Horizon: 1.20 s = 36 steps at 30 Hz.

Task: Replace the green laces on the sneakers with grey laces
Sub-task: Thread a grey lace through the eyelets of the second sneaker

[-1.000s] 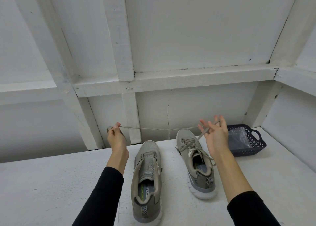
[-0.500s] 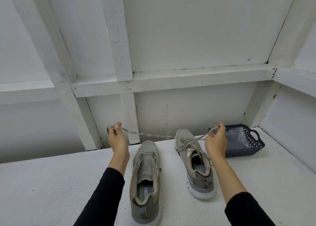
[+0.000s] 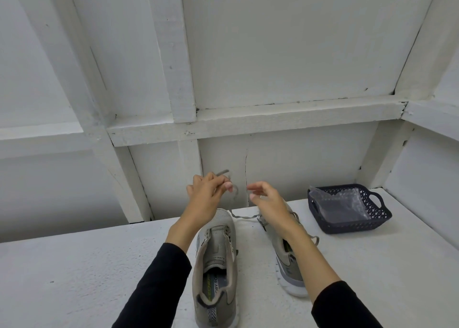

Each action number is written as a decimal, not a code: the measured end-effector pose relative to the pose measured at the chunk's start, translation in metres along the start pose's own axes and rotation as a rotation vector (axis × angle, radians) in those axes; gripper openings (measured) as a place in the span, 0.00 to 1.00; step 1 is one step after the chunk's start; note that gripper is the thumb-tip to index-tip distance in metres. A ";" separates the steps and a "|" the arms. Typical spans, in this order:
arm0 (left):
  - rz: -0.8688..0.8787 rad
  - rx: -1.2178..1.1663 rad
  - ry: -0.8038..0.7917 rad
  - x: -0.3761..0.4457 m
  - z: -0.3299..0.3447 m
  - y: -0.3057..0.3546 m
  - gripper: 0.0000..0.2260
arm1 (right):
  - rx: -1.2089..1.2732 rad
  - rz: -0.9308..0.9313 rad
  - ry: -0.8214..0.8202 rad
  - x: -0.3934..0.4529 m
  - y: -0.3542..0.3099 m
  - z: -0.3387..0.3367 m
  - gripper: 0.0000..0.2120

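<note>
Your hands have come together above the toes: left hand (image 3: 208,195) pinches the grey lace (image 3: 234,195), right hand (image 3: 267,198) hovers beside it, fingers loosely curled, holding nothing. Lace trails down to the right shoe (image 3: 289,258), so you're likely tying off; left shoe (image 3: 215,265) is unlaced. White bench (image 3: 74,273), basket (image 3: 347,209) far right, white panelled wall (image 3: 285,54).

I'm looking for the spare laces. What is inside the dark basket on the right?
The dark basket holds crumpled clear plastic packaging. No lace shows in it, though the plastic and the near wall hide the basket's floor, so I cannot tell what lies underneath.
</note>
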<state>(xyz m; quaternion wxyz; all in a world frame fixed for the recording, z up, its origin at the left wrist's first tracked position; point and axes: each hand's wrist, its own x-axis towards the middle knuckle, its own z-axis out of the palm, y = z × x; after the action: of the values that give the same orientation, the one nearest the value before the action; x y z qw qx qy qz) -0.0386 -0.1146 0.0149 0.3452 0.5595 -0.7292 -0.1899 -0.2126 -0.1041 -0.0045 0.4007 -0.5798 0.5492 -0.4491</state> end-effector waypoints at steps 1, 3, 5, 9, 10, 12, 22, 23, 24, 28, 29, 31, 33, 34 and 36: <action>0.003 0.007 -0.008 0.000 -0.001 0.001 0.12 | 0.074 -0.002 -0.018 0.000 -0.002 0.003 0.09; -0.011 0.006 -0.021 0.002 -0.002 0.000 0.12 | 0.212 0.008 -0.048 0.000 -0.003 0.007 0.07; -0.009 0.020 -0.028 0.002 -0.002 0.001 0.12 | 0.263 0.018 -0.076 0.000 -0.004 0.009 0.05; -0.052 -0.056 -0.031 0.000 -0.001 -0.002 0.13 | 0.289 -0.007 -0.163 -0.002 -0.005 0.006 0.07; -0.072 -0.082 -0.039 -0.001 -0.001 -0.002 0.13 | 0.281 -0.021 -0.182 -0.003 -0.006 0.005 0.08; -0.088 -0.204 -0.050 0.000 -0.002 -0.004 0.13 | 0.263 -0.039 -0.201 -0.003 -0.008 0.002 0.09; -0.319 -1.246 -0.016 0.005 -0.009 0.011 0.21 | 0.260 -0.089 -0.321 0.008 -0.018 -0.010 0.08; -0.369 -1.349 0.028 0.007 -0.009 0.010 0.18 | 0.271 -0.087 -0.319 0.008 -0.017 -0.011 0.08; -0.414 -1.456 0.062 0.008 -0.009 0.007 0.16 | 0.277 -0.083 -0.315 0.008 -0.016 -0.013 0.08; -0.498 -1.865 0.220 0.012 -0.011 -0.008 0.16 | 0.330 -0.031 -0.296 0.008 -0.004 -0.019 0.07; -0.529 -1.790 0.262 0.012 -0.012 -0.012 0.15 | 0.349 -0.018 -0.294 0.008 0.000 -0.021 0.07; -0.512 -1.265 0.320 0.007 -0.015 -0.020 0.13 | 0.350 0.007 -0.284 0.008 0.009 -0.026 0.08; -0.335 -0.623 0.267 -0.003 -0.014 -0.025 0.07 | 0.304 0.014 -0.270 0.007 0.019 -0.030 0.10; -0.222 -0.403 0.191 -0.006 -0.011 -0.025 0.06 | 0.289 0.011 -0.263 0.006 0.022 -0.030 0.11; -0.067 -0.087 -0.018 -0.008 -0.003 -0.020 0.11 | 0.305 0.000 -0.258 0.005 0.023 -0.028 0.14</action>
<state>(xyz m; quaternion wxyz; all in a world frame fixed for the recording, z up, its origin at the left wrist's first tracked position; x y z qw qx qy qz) -0.0218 -0.1129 0.0011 0.3560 0.5666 -0.7040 -0.2379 -0.2458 -0.1105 -0.0181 0.5509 -0.5650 0.4189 -0.4492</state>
